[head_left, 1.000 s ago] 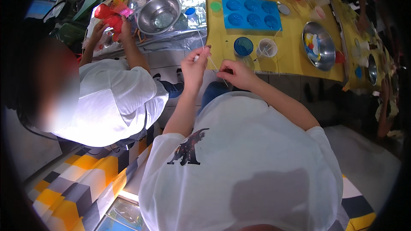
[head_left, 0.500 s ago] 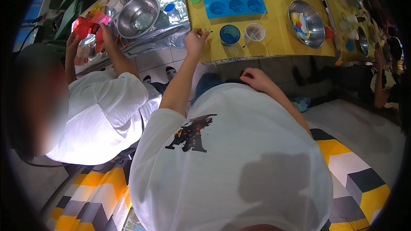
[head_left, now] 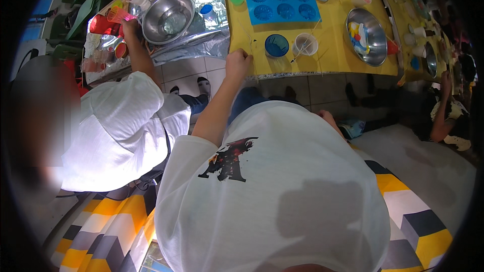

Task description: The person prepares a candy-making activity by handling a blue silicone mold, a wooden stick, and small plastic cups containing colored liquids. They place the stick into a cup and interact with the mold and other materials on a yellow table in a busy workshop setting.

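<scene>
My left hand is closed in a loose fist at the near left corner of the yellow-covered table. Its inner side is hidden, so whatever the fingers hold, if anything, does not show. Just past it stand a cup of blue contents and a white cup with thin sticks in it. Behind these lies a blue silicone mould with several round hollows. My right hand is low by my right side, away from the table, its fingers mostly hidden behind my shirt.
A metal bowl holding colourful packets stands at the right. On the left, a foil-covered table carries another metal bowl and a small blue-topped cup. A person in white sits close on my left, one hand near red containers.
My left hand has drawn back slightly toward me and its fingers look more curled. The right hand has moved right and back behind my shirt. The neighbour's arms have shifted.
</scene>
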Available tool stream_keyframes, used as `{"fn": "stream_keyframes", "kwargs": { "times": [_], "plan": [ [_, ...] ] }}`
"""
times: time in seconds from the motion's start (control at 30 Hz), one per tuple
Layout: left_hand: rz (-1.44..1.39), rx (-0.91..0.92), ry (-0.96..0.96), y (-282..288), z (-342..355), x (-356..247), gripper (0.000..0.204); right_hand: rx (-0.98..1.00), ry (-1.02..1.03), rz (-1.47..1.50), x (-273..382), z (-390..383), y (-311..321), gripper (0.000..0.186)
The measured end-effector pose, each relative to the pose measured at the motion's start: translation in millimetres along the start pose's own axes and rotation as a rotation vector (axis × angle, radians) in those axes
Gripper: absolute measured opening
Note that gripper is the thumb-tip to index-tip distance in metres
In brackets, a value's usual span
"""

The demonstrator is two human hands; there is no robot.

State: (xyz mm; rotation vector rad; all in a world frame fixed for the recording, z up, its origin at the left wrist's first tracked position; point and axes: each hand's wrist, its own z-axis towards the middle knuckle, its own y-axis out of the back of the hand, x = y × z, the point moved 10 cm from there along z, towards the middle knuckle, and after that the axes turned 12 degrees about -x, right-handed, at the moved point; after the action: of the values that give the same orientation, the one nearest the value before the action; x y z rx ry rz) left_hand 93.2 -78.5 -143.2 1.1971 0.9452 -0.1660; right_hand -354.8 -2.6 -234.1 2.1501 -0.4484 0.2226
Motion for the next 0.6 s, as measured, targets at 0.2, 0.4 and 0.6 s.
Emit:
{"fn": "stream_keyframes", "kwargs": {
  "times": [0.2,0.4,0.6],
  "plan": [
    [-0.054,-0.058,0.028,17,8,-16,0.03,-0.019,-0.012,0.038,-12,-6,6,0.032],
    [-0.591,-0.235,0.087,125,28,-81,0.016,-0.056,0.065,0.033,-23,12,9,0.025],
    [-0.921,-0.965,-0.82,395,-64,-249,0.028,0.047,0.047,-0.057,-56,29,8,0.024]
  ]
}}
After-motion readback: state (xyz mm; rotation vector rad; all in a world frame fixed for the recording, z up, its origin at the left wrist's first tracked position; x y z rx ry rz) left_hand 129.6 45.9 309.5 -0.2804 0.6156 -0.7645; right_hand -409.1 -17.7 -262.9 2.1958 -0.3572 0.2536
